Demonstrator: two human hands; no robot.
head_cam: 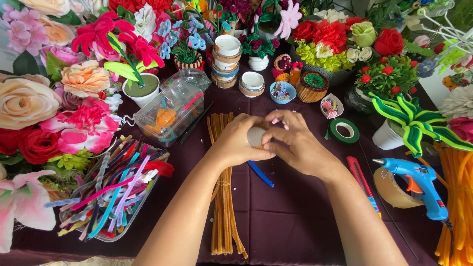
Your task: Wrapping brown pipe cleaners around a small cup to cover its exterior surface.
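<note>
Both hands met over the middle of the dark purple table [295, 221]: the left hand [236, 143] cupped closed around a small round white pot [255, 136], the right hand [295, 143] pinching its rim. A bundle of tan pipe cleaners [224, 207] lay beneath; a blue glue gun [419, 182] rested near the right edge.

Pipe-cleaner bundle [224, 197] lies under the hands [268, 140], tray [111, 197] left, glue gun [419, 184] right

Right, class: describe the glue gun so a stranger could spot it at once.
Start at the dark purple tablecloth and go to its right edge, beside the bundle of orange stems. The glue gun lies there: the only bright blue, pistol-shaped tool with an orange trigger.
</note>
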